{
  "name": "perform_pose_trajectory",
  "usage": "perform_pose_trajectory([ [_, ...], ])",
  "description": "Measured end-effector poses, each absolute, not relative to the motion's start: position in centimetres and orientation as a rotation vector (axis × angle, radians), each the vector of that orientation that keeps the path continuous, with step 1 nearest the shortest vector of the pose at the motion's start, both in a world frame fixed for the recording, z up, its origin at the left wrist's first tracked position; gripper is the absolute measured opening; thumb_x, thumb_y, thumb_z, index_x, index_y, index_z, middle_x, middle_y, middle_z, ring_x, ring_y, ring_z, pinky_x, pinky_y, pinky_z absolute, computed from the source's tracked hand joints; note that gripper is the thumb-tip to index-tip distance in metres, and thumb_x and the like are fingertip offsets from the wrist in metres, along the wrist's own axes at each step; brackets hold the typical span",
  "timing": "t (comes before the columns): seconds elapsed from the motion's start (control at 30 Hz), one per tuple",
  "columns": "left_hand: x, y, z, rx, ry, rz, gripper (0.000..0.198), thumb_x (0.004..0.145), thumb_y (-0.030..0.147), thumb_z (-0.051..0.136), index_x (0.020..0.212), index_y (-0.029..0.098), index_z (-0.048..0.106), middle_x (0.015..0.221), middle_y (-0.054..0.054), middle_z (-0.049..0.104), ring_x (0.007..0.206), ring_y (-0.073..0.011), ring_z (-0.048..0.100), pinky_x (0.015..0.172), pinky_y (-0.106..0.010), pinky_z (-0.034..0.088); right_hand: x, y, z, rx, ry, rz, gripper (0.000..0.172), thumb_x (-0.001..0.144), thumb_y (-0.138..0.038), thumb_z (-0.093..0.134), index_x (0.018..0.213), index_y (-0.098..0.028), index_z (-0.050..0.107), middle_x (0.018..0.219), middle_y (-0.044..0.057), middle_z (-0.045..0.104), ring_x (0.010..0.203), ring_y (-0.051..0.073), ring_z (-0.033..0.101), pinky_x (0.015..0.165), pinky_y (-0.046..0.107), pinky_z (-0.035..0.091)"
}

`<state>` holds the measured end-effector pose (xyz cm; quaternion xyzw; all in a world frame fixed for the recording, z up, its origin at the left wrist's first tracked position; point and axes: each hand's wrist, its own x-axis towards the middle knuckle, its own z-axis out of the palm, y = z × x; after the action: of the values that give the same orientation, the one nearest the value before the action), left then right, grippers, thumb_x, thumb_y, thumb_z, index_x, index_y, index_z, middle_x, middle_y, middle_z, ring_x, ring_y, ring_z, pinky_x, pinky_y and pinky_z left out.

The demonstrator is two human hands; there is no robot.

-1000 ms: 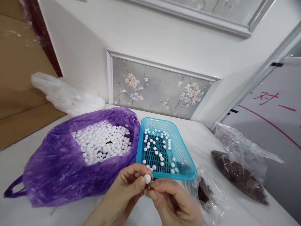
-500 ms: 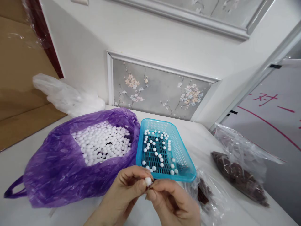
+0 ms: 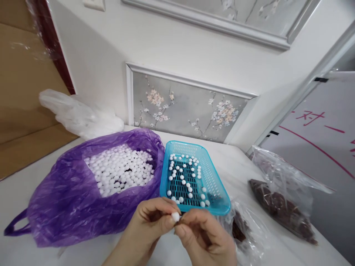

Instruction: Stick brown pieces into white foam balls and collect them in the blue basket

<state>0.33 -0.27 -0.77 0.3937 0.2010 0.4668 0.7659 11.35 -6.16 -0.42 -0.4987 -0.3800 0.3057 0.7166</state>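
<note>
The grip of the left hand (image 3: 146, 229) is closed on a single white ball (image 3: 175, 217), pinched between thumb and forefinger and held in the air just in front of the near rim of the blue basket (image 3: 213, 210). The right hand (image 3: 203, 238) meets it from the other side. Its grip is also pinched shut, fingertips against the ball, with a dark speck between them that is too small to make out.

The basket stands on the white bench (image 3: 244, 162) with loose white balls (image 3: 183, 177) scattered over its slotted floor. Touching its left side is an open purple bag (image 3: 61, 199) heaped with many more white balls (image 3: 119, 171). A small clear bag (image 3: 244, 231) of brown bits lies just beside the right hand. A larger clear bag (image 3: 280, 207) with the same brown contents lies further right, and a crumpled white bag (image 3: 80, 114) sits against the wall behind.

Judging from this, the step in hand is fine two-handed work on one ball, after picking it up and before setting it down. The left hand steadies it while the right works at its surface. Any next move calls for a light, even pinch so the round ball does not squirt out. It also calls for a short carry over the rim, since the basket is so near.
</note>
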Motion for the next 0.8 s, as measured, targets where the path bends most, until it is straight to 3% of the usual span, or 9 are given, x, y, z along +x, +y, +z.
perform_pose_trajectory([
  [0.2, 0.2, -0.4, -0.7, 0.86, 0.45, 0.994, 0.005, 0.066, 0.023, 0.083, 0.069, 0.024, 0.079, 0.071, 0.001, 0.069, 0.068, -0.0096, 0.059, 0.066, -0.02, 0.045, 12.0, -6.1, -0.2, -1.093, -0.796, 0.81, 0.01, 0.059, -0.022, 0.082, 0.064, -0.022, 0.072, 0.053, -0.005, 0.065, 0.045, 0.008, 0.05, 0.046, 0.017, 0.041],
  [0.4, 0.2, -0.4, -0.6, 0.857, 0.433, 0.988, 0.006, 0.064, 0.023, 0.084, 0.067, 0.023, 0.079, 0.069, 0.001, 0.069, 0.066, -0.0102, 0.059, 0.065, -0.022, 0.044, 12.1, -6.0, -0.4, -1.131, -0.773, 0.854, 0.021, 0.057, -0.034, 0.085, 0.062, -0.02, 0.07, 0.053, -0.005, 0.061, 0.046, 0.007, 0.046, 0.046, 0.016, 0.037],
  [0.8, 0.1, -0.5, -0.9, 0.924, 0.402, 0.949, 0.007, 0.067, 0.02, 0.083, 0.069, 0.025, 0.079, 0.073, 0.0, 0.07, 0.07, -0.0115, 0.061, 0.066, -0.023, 0.045, 13.1, -5.9, -0.5, -1.009, -0.771, 1.125, 0.028, 0.058, -0.032, 0.087, 0.066, -0.018, 0.064, 0.057, -0.006, 0.057, 0.048, 0.005, 0.042, 0.047, 0.015, 0.033],
])
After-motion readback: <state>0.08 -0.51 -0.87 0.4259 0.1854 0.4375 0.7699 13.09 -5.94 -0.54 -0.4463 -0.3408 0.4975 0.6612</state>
